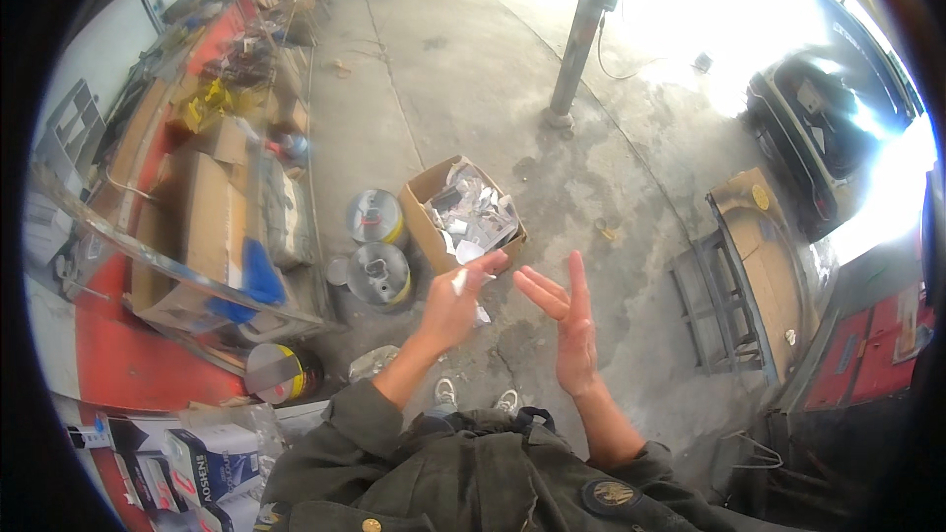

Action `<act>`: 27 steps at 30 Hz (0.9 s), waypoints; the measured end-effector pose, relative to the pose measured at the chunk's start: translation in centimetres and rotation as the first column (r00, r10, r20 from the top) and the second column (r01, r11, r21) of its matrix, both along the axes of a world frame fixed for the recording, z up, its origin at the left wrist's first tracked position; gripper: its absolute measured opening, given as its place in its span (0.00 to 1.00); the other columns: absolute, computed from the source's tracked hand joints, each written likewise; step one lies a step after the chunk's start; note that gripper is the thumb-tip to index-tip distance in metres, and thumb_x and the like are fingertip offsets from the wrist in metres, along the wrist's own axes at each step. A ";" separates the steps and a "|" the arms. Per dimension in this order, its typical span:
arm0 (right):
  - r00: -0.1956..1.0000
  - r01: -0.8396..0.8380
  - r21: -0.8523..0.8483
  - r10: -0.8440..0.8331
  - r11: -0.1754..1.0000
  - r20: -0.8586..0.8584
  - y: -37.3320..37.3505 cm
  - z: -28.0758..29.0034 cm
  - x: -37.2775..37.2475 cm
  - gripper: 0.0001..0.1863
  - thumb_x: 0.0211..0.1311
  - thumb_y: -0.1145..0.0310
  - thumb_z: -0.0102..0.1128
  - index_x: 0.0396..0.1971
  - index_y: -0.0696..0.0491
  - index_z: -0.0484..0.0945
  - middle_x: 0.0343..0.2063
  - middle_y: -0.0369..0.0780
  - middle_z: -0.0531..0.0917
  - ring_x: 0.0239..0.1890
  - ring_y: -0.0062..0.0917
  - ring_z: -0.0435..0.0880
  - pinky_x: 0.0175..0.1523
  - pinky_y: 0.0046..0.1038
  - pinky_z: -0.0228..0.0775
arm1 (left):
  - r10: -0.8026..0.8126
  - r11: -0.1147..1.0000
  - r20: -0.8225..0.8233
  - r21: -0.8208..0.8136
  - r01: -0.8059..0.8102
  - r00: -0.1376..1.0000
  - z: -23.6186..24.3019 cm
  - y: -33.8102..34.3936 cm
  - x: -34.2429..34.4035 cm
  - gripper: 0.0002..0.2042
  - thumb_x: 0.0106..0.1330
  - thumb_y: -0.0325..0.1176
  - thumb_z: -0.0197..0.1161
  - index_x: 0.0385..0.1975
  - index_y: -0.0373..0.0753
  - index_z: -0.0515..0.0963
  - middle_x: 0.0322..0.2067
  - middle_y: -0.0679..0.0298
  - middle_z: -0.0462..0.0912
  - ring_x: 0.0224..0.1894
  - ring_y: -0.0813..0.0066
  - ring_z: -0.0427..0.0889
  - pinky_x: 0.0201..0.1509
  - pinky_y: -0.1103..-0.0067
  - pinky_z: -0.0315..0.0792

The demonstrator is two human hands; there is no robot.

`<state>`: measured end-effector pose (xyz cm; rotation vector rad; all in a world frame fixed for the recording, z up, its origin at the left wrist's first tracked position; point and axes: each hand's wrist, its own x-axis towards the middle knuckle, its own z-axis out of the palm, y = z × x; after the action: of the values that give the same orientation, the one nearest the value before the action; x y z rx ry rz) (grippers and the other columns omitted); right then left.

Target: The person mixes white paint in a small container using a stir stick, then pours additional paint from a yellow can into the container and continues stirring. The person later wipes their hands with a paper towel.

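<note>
My left hand (453, 307) is closed around a crumpled white piece (459, 282) that looks like paper or tissue. Some white also shows below its fingers. My right hand (572, 325) is held up a short way to the right, empty, with its fingers stretched and spread. Just beyond both hands stands an open cardboard box (422, 232) on the floor. Scraps of white and grey paper (483, 217) fill it. My left fingertips overlap its near edge in the view, and I cannot tell whether they touch it.
Two metal cans (379, 276) stand left of the box, and another can (281, 372) lies nearer. A cluttered red bench (128, 350) with cartons runs along the left. A metal post (581, 49) rises ahead. At right are a metal rack with cardboard (754, 266) and a vehicle (798, 148).
</note>
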<state>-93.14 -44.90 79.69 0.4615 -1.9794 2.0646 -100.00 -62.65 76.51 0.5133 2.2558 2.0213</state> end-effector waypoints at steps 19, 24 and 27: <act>0.962 0.246 -0.052 -0.238 0.968 0.135 -2.9 0.0 -1.3 0.42 0.52 0.85 0.52 0.71 0.59 0.55 0.50 0.47 0.80 0.53 0.29 0.80 0.61 0.33 0.72 | -0.229 0.887 0.002 0.412 0.208 0.973 3.3 4.2 4.3 0.32 0.81 0.53 0.33 0.65 0.29 0.69 0.70 0.56 0.65 0.67 0.64 0.68 0.73 0.70 0.57; 0.963 0.168 -0.285 -0.095 0.944 0.252 -2.7 0.7 -1.7 0.40 0.53 0.85 0.53 0.70 0.59 0.56 0.48 0.45 0.81 0.53 0.27 0.80 0.60 0.31 0.72 | -0.225 0.839 0.136 0.530 0.121 0.965 3.1 4.2 4.7 0.31 0.81 0.52 0.33 0.67 0.30 0.66 0.70 0.57 0.66 0.67 0.66 0.68 0.73 0.71 0.57; 0.967 0.205 -0.268 -0.153 0.941 0.203 -3.2 1.2 -1.3 0.36 0.55 0.87 0.54 0.67 0.60 0.62 0.47 0.43 0.82 0.51 0.24 0.80 0.58 0.29 0.75 | -0.221 0.787 0.167 0.613 0.074 0.961 3.3 3.7 4.0 0.32 0.81 0.53 0.32 0.69 0.29 0.62 0.67 0.55 0.69 0.67 0.65 0.68 0.72 0.69 0.59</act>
<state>-94.48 -48.14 80.87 0.0344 -1.6928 2.2898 -95.97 -58.96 79.86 0.4377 1.3551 2.5363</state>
